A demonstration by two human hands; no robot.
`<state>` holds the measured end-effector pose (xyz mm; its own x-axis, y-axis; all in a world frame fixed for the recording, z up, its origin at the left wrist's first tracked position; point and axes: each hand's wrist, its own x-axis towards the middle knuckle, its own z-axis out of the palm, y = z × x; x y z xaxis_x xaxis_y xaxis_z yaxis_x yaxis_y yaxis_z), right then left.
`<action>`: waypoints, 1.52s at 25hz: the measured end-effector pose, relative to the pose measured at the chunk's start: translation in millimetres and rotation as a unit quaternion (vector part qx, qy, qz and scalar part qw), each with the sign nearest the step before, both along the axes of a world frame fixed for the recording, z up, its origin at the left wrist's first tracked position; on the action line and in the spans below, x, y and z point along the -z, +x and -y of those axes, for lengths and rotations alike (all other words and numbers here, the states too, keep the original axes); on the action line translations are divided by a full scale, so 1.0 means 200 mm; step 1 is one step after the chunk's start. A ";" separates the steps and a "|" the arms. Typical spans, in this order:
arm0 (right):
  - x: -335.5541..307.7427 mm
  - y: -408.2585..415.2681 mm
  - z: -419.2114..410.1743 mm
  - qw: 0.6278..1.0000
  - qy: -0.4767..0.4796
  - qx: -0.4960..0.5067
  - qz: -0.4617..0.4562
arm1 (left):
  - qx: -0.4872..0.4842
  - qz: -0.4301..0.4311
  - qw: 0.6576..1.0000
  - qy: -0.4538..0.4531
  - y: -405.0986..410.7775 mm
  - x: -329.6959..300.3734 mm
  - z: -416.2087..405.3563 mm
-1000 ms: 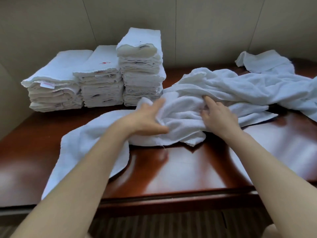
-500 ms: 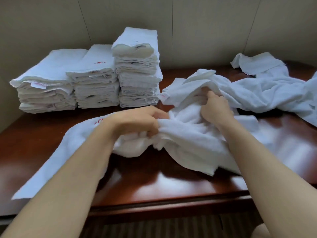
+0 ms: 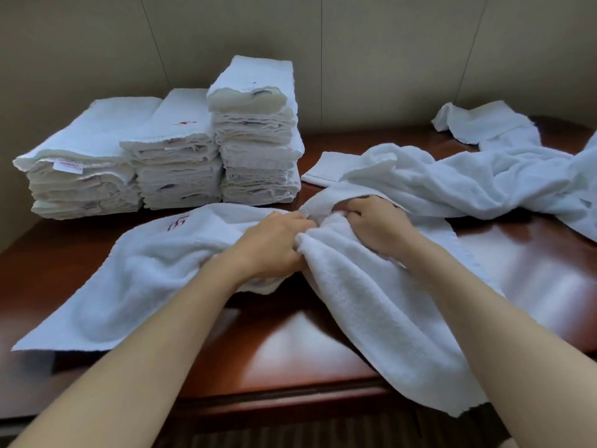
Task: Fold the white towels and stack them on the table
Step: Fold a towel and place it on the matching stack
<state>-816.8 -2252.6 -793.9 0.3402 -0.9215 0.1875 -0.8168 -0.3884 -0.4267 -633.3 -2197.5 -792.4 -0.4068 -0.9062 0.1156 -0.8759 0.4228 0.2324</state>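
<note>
A white towel (image 3: 155, 270) with red embroidery lies bunched across the near middle of the dark wooden table (image 3: 290, 357). My left hand (image 3: 274, 242) grips its gathered cloth at the centre. Beside it, my right hand (image 3: 376, 223) clutches the same towel, whose right part hangs down over the table's front edge. Three stacks of folded white towels (image 3: 181, 150) stand at the back left, the rightmost being the tallest.
A heap of unfolded white towels (image 3: 468, 182) sprawls over the back right of the table, reaching to the right edge. A beige panelled wall (image 3: 355, 59) rises behind. The table's front edge runs just below my forearms.
My hands have drawn together at the towel's middle. The towel has been pulled nearer, its left part now spread flat and its right part draped over the front edge.
</note>
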 end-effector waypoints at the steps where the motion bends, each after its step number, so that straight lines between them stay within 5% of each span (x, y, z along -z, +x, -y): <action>1: -0.01 -0.02 0.01 0.998 0.049 0.032 0.006 | -0.014 -0.025 1.000 0.011 0.00 -0.02 0.01; 4: 0.00 -0.10 0.05 0.985 0.112 0.134 -0.003 | -0.132 -0.046 0.989 0.056 0.04 -0.07 0.03; 6: -0.02 -0.10 0.03 0.988 0.067 0.136 -0.029 | -0.224 -0.034 0.973 0.039 0.08 -0.08 0.04; 8: -0.07 -0.03 -0.02 0.999 0.021 0.035 0.034 | -0.295 -0.047 0.954 0.036 0.11 -0.07 0.05; 10: -0.09 0.09 -0.11 0.985 0.077 -0.123 0.090 | -0.319 -0.087 0.942 0.057 0.12 -0.07 0.06; 12: -0.05 0.17 -0.13 0.980 0.093 -0.174 0.023 | -0.312 -0.138 0.937 0.071 0.14 -0.10 0.03; 15: 0.02 0.15 -0.08 0.991 0.078 -0.105 -0.039 | -0.305 -0.044 0.950 0.048 0.27 -0.15 -0.10; 19: 0.12 0.23 -0.08 0.999 -0.033 -0.033 0.005 | -0.320 0.050 0.937 0.127 0.46 -0.10 -0.33; 24: 0.14 0.33 -0.03 0.990 -0.065 0.112 -0.056 | -0.453 0.156 0.877 0.044 0.62 0.01 -0.49; 26: 0.11 0.38 -0.08 0.989 -0.072 0.112 -0.070 | -0.468 0.092 0.878 0.031 0.72 0.05 -0.51; 29: -0.05 0.44 -0.18 0.987 -0.119 0.085 0.071 | -0.452 -0.163 0.875 -0.054 0.79 -0.01 -0.54; 33: -0.32 0.43 -0.33 0.908 -0.172 0.046 0.380 | -0.408 -0.406 0.763 -0.294 0.83 -0.26 -0.63; 35: -0.43 0.49 -0.36 0.899 -0.029 -0.021 0.436 | -0.369 -0.440 0.723 -0.384 0.84 -0.36 -0.72; 38: -0.51 0.57 -0.38 0.912 0.205 -0.134 0.328 | -0.361 -0.447 0.697 -0.430 0.83 -0.50 -0.82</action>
